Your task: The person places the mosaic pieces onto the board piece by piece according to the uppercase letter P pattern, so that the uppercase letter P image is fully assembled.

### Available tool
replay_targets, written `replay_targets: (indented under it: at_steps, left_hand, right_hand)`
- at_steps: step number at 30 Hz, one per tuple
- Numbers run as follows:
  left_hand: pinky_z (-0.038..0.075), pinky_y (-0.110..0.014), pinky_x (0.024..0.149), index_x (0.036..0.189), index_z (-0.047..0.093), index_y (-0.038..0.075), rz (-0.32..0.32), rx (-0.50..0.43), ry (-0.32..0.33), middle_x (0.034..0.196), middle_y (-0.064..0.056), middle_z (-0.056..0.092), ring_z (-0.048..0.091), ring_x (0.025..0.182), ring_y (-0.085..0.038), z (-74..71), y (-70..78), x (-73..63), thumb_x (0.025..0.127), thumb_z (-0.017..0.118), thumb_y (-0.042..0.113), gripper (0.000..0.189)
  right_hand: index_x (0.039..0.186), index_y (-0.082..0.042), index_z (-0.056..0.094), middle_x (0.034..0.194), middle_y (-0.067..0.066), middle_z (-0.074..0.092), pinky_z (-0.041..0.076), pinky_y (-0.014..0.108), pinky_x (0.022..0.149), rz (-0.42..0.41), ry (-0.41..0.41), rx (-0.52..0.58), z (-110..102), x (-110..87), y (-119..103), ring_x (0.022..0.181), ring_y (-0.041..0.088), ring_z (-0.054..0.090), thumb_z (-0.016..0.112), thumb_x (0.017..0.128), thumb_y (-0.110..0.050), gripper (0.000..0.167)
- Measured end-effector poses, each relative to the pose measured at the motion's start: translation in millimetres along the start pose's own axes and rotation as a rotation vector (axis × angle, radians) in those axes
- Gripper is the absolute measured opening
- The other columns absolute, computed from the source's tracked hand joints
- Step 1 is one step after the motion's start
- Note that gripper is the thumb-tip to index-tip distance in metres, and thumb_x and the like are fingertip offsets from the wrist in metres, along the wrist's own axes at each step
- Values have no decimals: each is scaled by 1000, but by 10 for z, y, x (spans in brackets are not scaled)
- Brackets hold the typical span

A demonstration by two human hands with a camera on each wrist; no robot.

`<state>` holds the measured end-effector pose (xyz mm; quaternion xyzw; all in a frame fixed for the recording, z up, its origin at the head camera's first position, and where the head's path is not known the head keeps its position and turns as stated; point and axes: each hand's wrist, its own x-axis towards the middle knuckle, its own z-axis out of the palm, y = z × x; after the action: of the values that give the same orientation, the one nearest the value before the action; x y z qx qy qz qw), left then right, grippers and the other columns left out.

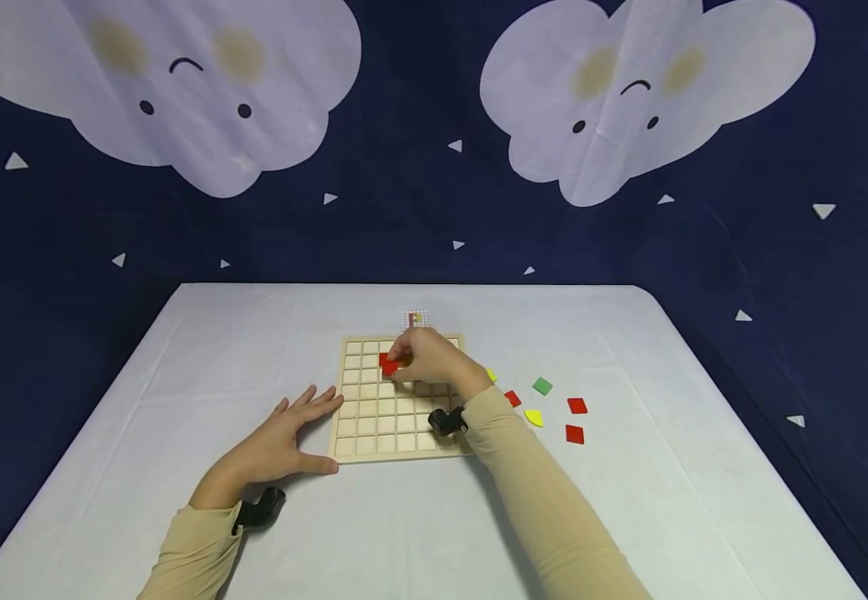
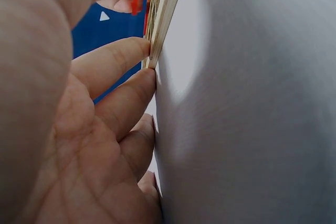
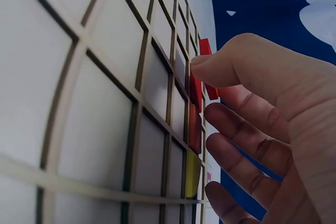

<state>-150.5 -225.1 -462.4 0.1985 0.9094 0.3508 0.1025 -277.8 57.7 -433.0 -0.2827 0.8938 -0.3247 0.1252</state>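
Observation:
My right hand pinches a thin red square tile between thumb and fingers, tilted just above the wooden grid board. In the right wrist view, red tiles and a yellow tile lie in the grid's cells below that hand. From the left wrist view, the held tile stands apart from the board. My left hand rests on the table with fingers spread, its fingertips touching the board's left edge. Part of the grid is hidden under my right hand and wrist.
Right of the board lie loose tiles: a green square, a yellow quarter-round and several red ones. A small printed grid card lies behind the board. The white table meets a dark cloud-patterned cloth.

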Motion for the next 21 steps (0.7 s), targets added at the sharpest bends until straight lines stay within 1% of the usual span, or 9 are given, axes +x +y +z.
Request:
replay_targets:
  at_steps: [5, 15, 21]
  left_hand:
    - [2, -79, 127, 161, 50, 11, -4, -3, 0, 173, -17, 36, 14, 164, -53, -7, 5, 1, 74, 97, 40, 103]
    - [2, -79, 127, 161, 50, 11, -5, -9, 0, 173, -17, 36, 14, 165, -53, -10, 16, 2, 74, 97, 39, 102]
    - [2, -79, 128, 161, 51, 11, -3, -15, 3, 173, -17, 37, 15, 165, -52, -7, 20, -7, 74, 97, 39, 102]
  right_hand:
    - [110, -6, 80, 107, 5, 77, 50, 22, 78, 8, -8, -12, 47, 36, 0, 87, 13, 58, 83, 87, -7, 24]
    - [111, -9, 81, 117, 5, 74, 50, 28, 86, 27, 0, -73, 53, 30, -37, 94, 16, 58, 88, 87, -11, 25]
    - [108, -13, 84, 110, 3, 74, 47, 30, 86, 15, 18, -111, 47, 14, -55, 95, 17, 57, 90, 85, -15, 24]
